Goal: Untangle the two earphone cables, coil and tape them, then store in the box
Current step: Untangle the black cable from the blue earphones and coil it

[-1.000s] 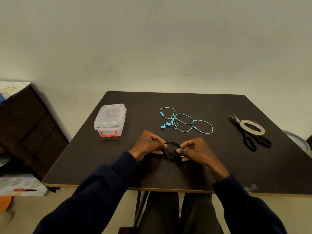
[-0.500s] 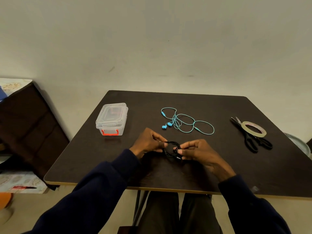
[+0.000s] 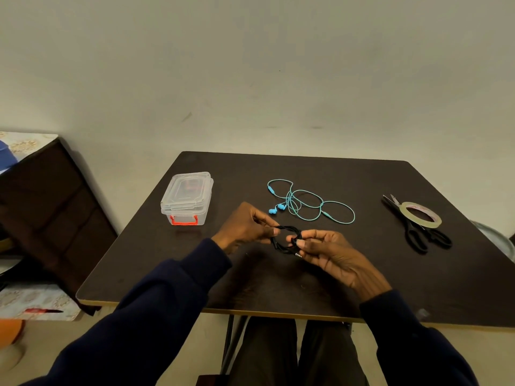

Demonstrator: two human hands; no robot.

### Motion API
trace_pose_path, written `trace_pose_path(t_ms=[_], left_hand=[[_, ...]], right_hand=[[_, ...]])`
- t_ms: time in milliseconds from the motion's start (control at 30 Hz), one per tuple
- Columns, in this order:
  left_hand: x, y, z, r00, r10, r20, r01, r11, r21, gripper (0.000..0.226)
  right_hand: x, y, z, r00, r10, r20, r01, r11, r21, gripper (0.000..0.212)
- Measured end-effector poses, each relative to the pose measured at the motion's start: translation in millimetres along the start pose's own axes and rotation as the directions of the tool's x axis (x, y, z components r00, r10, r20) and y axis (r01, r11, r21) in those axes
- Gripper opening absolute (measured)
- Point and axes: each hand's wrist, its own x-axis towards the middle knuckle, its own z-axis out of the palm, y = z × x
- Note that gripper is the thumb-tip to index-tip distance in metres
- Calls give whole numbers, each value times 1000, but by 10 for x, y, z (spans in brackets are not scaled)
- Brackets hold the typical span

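Just above the near part of the dark surface (image 3: 278,291), the left hand (image 3: 245,227) and right hand (image 3: 331,254) hold the black earphone cable (image 3: 287,228), wound into a small coil. The left fingers (image 3: 271,232) pinch its left side and the right fingers (image 3: 303,243) pinch its right, the plug poking out below them. Coiling looks nearly finished; taping is not yet done. Just beyond the fingers lies the teal earphone cable (image 3: 291,203), separated but loose. Well to their left stands the clear box (image 3: 188,197), lid on. Well to their right, the tape roll (image 3: 419,223) rests on the scissors (image 3: 412,235).
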Motion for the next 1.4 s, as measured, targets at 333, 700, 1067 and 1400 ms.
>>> trace_pose_path(t_ms=[333,700,1067,1400], left_hand=[[-17,-83,235,976,-214,31,216,973,-77,12],[20,-173,288,972,-231,-51,235,966,110,3],[32,-278,372,988,-99,-116,125,962,241,7],[13,-271,358,991,-69,-112,89,980,176,14]], right_hand=[[-66,-98,-139,995,-60,-83,23,919,-394,23],[85,-63,-160,966,-254,45,108,239,-965,19],[151,90,-314,930,-345,130,253,342,-905,21],[113,76,-397,924,-358,136,290,421,-860,30]])
